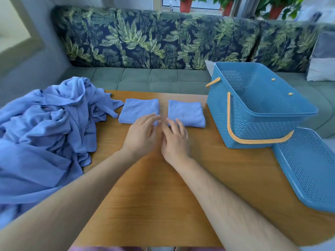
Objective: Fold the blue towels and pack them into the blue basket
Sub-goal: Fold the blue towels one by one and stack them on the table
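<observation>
Two folded blue towels lie side by side on the wooden table (148, 196): the left towel (138, 109) and the right towel (186, 113). My left hand (142, 134) lies flat with its fingertips on the near right corner of the left towel. My right hand (175, 140) is flat beside it, fingertips touching the near left corner of the right towel. The blue basket (257, 109) with an orange handle stands at the table's right and holds nothing that I can see.
A large heap of unfolded blue cloth (47, 134) covers the table's left side. The basket's blue perforated lid (311, 167) leans at the right edge. A green sofa with leaf-print cushions (145, 38) runs behind the table.
</observation>
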Demonstrator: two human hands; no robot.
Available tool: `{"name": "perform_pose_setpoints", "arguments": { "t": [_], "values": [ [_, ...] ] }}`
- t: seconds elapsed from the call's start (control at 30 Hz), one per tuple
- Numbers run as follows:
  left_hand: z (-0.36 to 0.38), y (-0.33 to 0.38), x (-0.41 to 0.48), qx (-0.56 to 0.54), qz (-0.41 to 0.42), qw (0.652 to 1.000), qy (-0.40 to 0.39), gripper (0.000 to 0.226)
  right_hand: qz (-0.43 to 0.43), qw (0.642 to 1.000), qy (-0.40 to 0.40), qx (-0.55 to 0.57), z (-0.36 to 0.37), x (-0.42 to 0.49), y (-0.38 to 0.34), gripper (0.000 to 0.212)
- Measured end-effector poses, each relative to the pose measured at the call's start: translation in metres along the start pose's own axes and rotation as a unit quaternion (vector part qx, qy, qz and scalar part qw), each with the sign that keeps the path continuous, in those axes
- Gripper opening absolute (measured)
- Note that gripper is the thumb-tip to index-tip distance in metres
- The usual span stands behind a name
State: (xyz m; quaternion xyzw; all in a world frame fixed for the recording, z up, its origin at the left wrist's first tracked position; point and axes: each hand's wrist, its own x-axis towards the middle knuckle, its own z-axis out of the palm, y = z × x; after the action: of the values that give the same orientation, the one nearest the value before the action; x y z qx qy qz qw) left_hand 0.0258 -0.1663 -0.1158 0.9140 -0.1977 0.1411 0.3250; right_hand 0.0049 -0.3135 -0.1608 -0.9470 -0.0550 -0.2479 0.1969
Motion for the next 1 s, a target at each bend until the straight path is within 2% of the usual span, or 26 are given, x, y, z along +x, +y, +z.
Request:
{"name": "perform_pose_setpoints", "arguments": {
  "t": [0.23,0.4,0.5,0.6,0.67,0.77,0.83,0.87,0.93,1.0],
  "values": [
    [-0.112,-0.049,-0.043,0.101,-0.051,0.991,0.066,0.035,-0.110,0.988,-0.015,0.105,0.010,0.027,-0.132,0.042],
    [-0.188,-0.087,-0.092,0.179,-0.113,0.974,0.084,0.044,-0.196,0.969,-0.058,0.141,0.023,0.024,-0.218,0.033],
    [-0.220,-0.105,-0.119,0.207,-0.177,0.957,0.102,0.059,-0.220,0.956,-0.091,0.172,0.031,0.024,-0.260,0.037],
    [-0.245,-0.112,-0.137,0.242,-0.275,0.929,0.053,0.062,-0.228,0.945,-0.128,0.196,0.035,0.023,-0.288,0.038],
    [-0.255,-0.115,-0.144,0.260,-0.306,0.916,0.014,0.060,-0.242,0.941,-0.136,0.193,0.037,0.020,-0.301,0.041],
    [-0.264,-0.119,-0.149,0.251,-0.284,0.925,0.003,0.052,-0.249,0.937,-0.179,0.167,0.036,0.019,-0.313,0.030],
    [-0.267,-0.121,-0.150,0.216,-0.252,0.943,0.016,0.035,-0.243,0.936,-0.199,0.162,0.037,0.021,-0.314,0.021],
    [-0.268,-0.122,-0.150,0.194,-0.237,0.951,0.032,0.024,-0.238,0.936,-0.195,0.171,0.036,0.021,-0.313,0.023],
    [-0.271,-0.119,-0.151,0.161,-0.206,0.962,0.074,0.015,-0.226,0.940,-0.153,0.205,0.034,0.022,-0.306,0.025],
    [-0.273,-0.117,-0.153,0.153,-0.183,0.966,0.101,0.018,-0.219,0.938,-0.099,0.250,0.027,0.023,-0.301,0.017]
  ]
}}
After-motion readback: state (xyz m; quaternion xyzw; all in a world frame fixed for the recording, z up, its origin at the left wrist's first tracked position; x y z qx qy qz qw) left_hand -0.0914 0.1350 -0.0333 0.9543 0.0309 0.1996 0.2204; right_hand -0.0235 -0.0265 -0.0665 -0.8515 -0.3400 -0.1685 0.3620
